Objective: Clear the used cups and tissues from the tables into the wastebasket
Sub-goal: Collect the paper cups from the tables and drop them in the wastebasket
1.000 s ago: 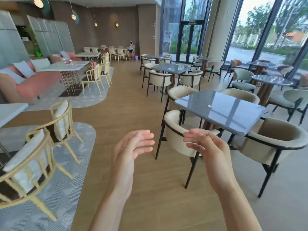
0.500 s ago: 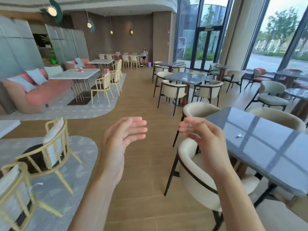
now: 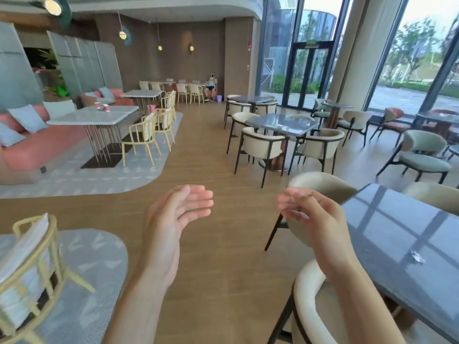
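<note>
Bare wood floor (image 3: 203, 155) runs open toward 12 o'clock. A cream chair (image 3: 320, 192) and dark table (image 3: 397, 234) block 3 o'clock; a yellow chair (image 3: 32, 264) crowds 8 o'clock.

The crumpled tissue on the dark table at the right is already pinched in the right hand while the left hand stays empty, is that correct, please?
Not quite. In the head view the crumpled tissue lies untouched on the dark table; the right hand is open, holds nothing and hovers apart from it, over the cream chair. The left hand is indeed empty.

Left hand (image 3: 169, 219) raised, fingers loose, right hand (image 3: 320, 224) likewise, grip empty
</note>
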`<state>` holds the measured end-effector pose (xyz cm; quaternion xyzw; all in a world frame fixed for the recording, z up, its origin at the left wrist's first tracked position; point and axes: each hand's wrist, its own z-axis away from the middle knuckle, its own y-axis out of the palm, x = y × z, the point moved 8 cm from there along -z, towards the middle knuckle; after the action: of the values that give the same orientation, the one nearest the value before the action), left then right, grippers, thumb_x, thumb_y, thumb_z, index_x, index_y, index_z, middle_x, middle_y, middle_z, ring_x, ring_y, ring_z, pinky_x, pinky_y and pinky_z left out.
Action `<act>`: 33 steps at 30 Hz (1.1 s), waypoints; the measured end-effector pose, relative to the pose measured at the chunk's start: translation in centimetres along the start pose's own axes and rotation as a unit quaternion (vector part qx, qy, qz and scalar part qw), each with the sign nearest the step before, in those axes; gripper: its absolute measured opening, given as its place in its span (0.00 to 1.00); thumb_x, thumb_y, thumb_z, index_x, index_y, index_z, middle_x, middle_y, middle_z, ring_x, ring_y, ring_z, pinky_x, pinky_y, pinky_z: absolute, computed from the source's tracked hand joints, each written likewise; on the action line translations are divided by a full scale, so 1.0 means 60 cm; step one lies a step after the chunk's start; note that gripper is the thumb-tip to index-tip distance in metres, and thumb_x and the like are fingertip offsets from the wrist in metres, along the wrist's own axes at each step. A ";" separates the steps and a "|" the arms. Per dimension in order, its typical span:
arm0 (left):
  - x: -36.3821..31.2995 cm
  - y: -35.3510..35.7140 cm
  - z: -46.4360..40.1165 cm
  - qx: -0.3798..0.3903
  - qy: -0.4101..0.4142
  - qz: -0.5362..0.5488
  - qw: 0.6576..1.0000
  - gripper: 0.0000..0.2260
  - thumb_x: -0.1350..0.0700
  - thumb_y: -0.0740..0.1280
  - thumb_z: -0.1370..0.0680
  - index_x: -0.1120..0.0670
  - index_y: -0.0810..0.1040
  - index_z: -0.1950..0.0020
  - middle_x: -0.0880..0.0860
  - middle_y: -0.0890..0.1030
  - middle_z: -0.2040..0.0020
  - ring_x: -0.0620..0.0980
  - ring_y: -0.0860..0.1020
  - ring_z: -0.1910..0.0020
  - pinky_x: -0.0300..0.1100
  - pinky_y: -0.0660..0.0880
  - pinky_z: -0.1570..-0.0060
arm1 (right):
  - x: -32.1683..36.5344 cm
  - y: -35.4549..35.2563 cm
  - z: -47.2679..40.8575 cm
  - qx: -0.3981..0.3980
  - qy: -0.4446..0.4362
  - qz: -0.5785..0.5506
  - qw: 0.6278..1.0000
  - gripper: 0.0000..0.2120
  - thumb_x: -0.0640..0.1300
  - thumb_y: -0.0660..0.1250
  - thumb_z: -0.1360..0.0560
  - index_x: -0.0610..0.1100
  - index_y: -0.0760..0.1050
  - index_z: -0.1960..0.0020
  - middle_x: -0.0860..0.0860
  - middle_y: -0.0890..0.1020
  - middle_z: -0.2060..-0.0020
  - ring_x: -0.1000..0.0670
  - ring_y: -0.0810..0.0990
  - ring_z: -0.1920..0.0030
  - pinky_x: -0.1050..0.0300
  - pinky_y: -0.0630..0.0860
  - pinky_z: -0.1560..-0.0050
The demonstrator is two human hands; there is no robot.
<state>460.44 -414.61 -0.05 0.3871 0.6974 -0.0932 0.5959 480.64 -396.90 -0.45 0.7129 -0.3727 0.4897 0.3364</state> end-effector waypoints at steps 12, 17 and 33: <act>0.174 0.084 -0.453 0.053 -0.029 -0.014 0.998 0.15 0.52 0.65 0.24 0.61 0.83 0.50 0.62 0.86 0.51 0.60 0.85 0.50 0.54 0.80 0.45 | -0.150 0.070 -0.440 -0.046 0.012 -0.021 0.999 0.11 0.38 0.61 0.17 0.38 0.82 0.49 0.44 0.87 0.56 0.47 0.85 0.53 0.54 0.80 0.48; 0.268 0.081 -0.662 0.015 -0.028 -0.039 0.999 0.11 0.55 0.66 0.21 0.62 0.83 0.50 0.63 0.86 0.52 0.61 0.85 0.50 0.57 0.79 0.44 | -0.265 0.124 -0.656 -0.022 0.033 -0.040 0.998 0.10 0.38 0.62 0.18 0.38 0.83 0.48 0.42 0.87 0.54 0.44 0.85 0.50 0.52 0.79 0.47; 0.485 0.050 -1.273 -0.091 -0.029 -0.026 0.995 0.12 0.59 0.60 0.17 0.61 0.83 0.50 0.63 0.86 0.52 0.60 0.85 0.51 0.56 0.79 0.44 | -0.523 0.340 -1.286 0.055 0.086 -0.037 0.994 0.10 0.38 0.62 0.18 0.37 0.83 0.48 0.42 0.87 0.54 0.46 0.85 0.53 0.56 0.80 0.50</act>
<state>404.73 -354.89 -4.54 0.3105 0.6951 -0.0561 0.6459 420.92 -335.50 -5.19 0.6987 -0.2880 0.5561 0.3460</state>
